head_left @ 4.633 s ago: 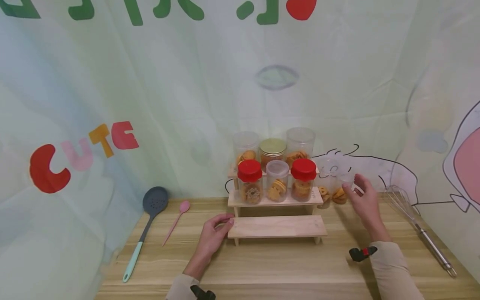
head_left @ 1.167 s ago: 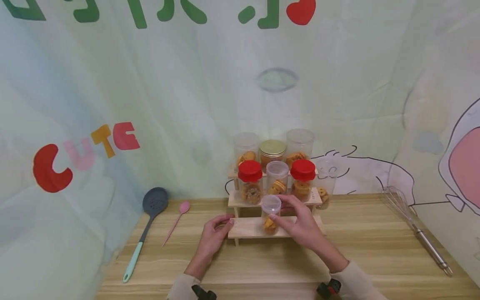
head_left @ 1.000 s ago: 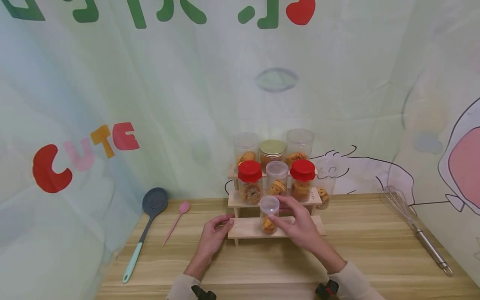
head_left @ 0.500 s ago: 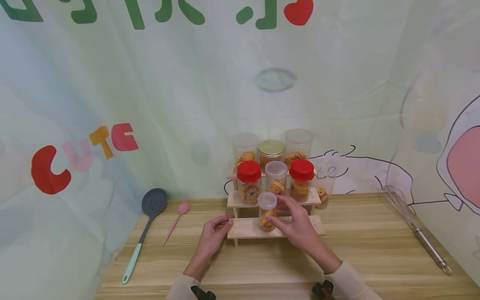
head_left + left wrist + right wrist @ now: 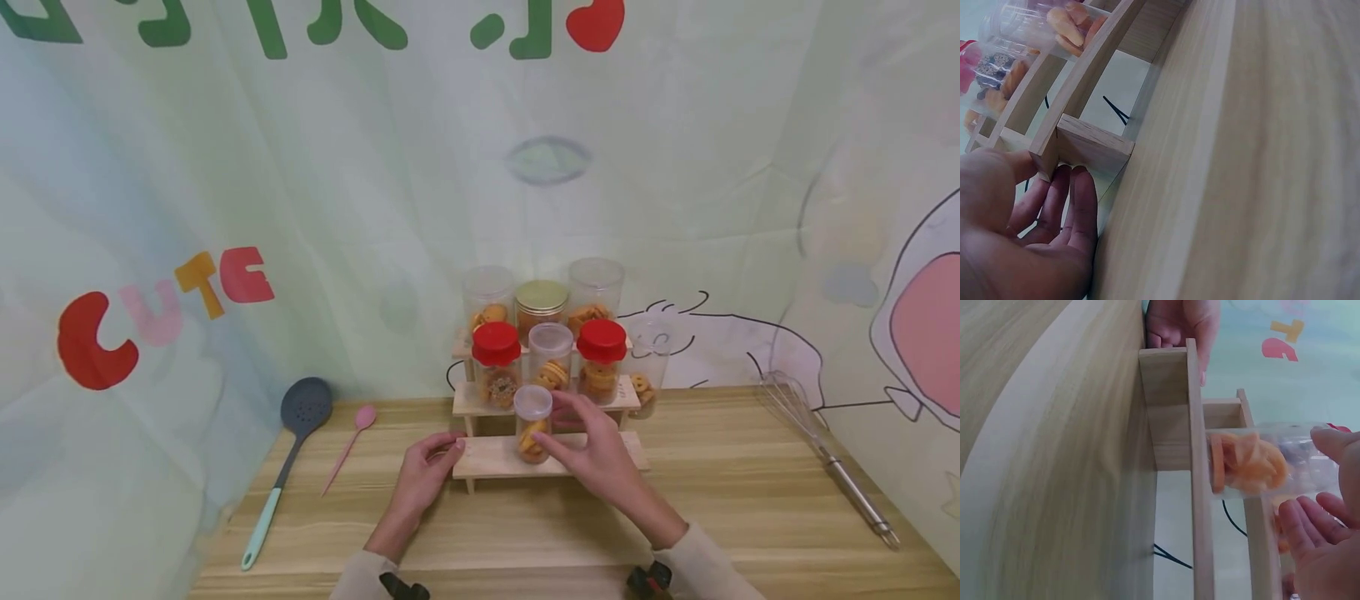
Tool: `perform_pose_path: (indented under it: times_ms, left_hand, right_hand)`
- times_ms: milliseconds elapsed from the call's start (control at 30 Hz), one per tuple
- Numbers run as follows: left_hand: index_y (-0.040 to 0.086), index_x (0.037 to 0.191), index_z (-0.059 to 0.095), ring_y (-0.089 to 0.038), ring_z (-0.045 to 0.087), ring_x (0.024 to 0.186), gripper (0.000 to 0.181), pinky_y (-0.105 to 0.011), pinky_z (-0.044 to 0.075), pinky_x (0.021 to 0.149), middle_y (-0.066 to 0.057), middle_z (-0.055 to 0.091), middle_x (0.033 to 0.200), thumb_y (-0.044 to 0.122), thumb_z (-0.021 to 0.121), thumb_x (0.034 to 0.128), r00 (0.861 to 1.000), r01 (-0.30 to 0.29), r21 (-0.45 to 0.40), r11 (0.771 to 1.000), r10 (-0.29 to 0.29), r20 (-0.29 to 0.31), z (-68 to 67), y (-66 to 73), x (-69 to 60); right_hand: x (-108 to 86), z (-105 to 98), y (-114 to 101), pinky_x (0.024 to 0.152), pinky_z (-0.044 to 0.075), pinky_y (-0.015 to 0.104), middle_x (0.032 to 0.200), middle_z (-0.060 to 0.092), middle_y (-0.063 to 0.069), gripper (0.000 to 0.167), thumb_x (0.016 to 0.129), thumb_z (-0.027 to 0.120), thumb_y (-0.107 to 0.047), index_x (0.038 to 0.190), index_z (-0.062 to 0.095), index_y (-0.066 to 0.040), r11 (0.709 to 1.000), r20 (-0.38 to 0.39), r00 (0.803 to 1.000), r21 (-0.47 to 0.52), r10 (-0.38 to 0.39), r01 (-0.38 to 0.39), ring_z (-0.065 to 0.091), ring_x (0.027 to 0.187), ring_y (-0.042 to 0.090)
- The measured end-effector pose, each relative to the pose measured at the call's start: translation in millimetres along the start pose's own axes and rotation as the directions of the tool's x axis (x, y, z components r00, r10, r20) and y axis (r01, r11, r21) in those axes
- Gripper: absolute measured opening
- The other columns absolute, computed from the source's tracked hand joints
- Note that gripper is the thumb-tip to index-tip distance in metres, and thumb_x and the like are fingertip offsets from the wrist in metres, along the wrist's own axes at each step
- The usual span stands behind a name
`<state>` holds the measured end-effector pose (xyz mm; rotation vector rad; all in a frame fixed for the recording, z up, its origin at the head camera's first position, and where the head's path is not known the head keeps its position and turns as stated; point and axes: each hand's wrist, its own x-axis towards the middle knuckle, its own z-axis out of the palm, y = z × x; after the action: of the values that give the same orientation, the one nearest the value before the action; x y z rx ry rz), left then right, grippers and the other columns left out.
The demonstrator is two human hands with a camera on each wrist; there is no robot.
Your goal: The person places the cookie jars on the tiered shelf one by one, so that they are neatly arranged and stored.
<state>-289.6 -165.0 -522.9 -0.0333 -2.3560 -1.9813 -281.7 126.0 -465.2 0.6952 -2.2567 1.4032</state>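
My right hand [image 5: 603,458] holds a small clear jar [image 5: 532,421] of cookies between thumb and fingers. This jar stands upright on the lowest tier of a wooden tiered rack [image 5: 487,457], left of its middle. In the right wrist view the jar [image 5: 1254,461] has its base against the board, and the thumb lies along its side. My left hand [image 5: 420,479] grips the left end of that tier; the left wrist view shows its fingers [image 5: 1085,206] at the board's end and support. On the middle tier are two red-lidded jars [image 5: 496,367] with a clear-lidded jar [image 5: 551,358] between them.
Two large clear jars [image 5: 596,287] and a gold-lidded jar [image 5: 542,304] fill the top tier. Behind the rack's right end stands another cookie jar [image 5: 645,375]. A slotted turner [image 5: 300,425] and a pink spoon [image 5: 352,442] lie left, a whisk [image 5: 840,471] right.
My right hand has brought the small jar from the table right of the rack onto the lowest tier, then shifted it slightly left and back. The left hand stays at the tier's end.
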Motion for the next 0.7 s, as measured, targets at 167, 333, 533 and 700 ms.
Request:
perform_pose_path:
  times_ms: [167,333,533,700]
  left_hand:
    - [-0.003,0.134,0.072,-0.026,0.073,0.119,0.04,-0.018,0.058,0.086,-0.022,0.073,0.135,0.025,0.072,0.1064,1.0,-0.019,0.009,1.0,0.019,0.003,-0.3,-1.1,1.0]
    - [-0.004,0.133,0.072,-0.026,0.074,0.119,0.04,-0.018,0.058,0.084,-0.021,0.074,0.134,0.026,0.072,0.1063,1.0,-0.021,0.005,1.0,0.021,0.002,0.3,-2.4,2.2]
    - [0.0,0.132,0.074,-0.022,0.074,0.115,0.037,-0.019,0.058,0.085,-0.018,0.075,0.133,0.026,0.073,0.1056,1.0,0.004,0.011,1.0,-0.004,-0.003,-0.4,-3.5,3.1]
    - [0.001,0.132,0.074,-0.022,0.073,0.115,0.037,-0.019,0.057,0.085,-0.017,0.075,0.133,0.026,0.075,0.1047,1.0,0.016,0.0,1.0,-0.016,-0.003,-1.0,-4.1,3.8]
  right_hand:
    - [-6.6,-21,2,0.09,0.066,0.034,0.127,0.075,0.006,0.05,0.093,0.088,-0.012,0.138,0.066,-0.009,0.997,-0.056,0.997,-0.067,-0.05,0.046,0.076,0.108,0.021]
    - [-11.9,-53,14,0.09,0.063,0.023,0.123,0.078,0.009,0.036,0.096,0.082,-0.006,0.131,0.072,-0.008,0.992,-0.14,0.989,-0.12,-0.056,0.039,0.074,0.102,0.012]
    - [-7.8,-90,37,0.09,0.054,0.007,0.119,0.078,0.013,0.029,0.101,0.076,-0.006,0.129,0.073,-0.006,0.991,-0.253,0.967,-0.123,0.021,-0.054,0.065,0.103,-0.006]
    - [2.8,-114,55,0.089,0.051,0.004,0.118,0.076,0.018,0.029,0.104,0.073,-0.009,0.131,0.069,0.0,0.982,-0.327,0.942,-0.139,0.079,-0.13,0.061,0.102,-0.009]
